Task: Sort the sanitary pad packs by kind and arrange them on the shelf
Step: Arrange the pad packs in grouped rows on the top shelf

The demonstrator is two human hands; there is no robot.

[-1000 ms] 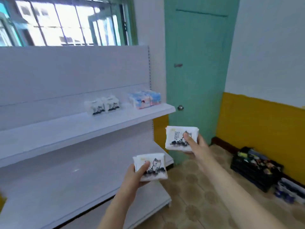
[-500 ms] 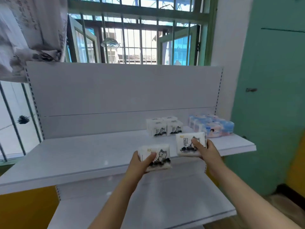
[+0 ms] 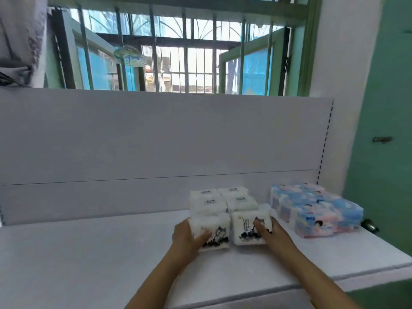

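Left hand (image 3: 186,236): curled round a white pack (image 3: 215,233), held on the shelf (image 3: 89,253).
Right hand (image 3: 273,233): a second white pack (image 3: 250,227) is gripped, thumb on its face.
Placement: both packs are set just before the white stack (image 3: 223,200), likely to keep one kind together.
Nearby: blue-pink packs (image 3: 314,209) are kept apart at the right.
Obstruction: none is seen.
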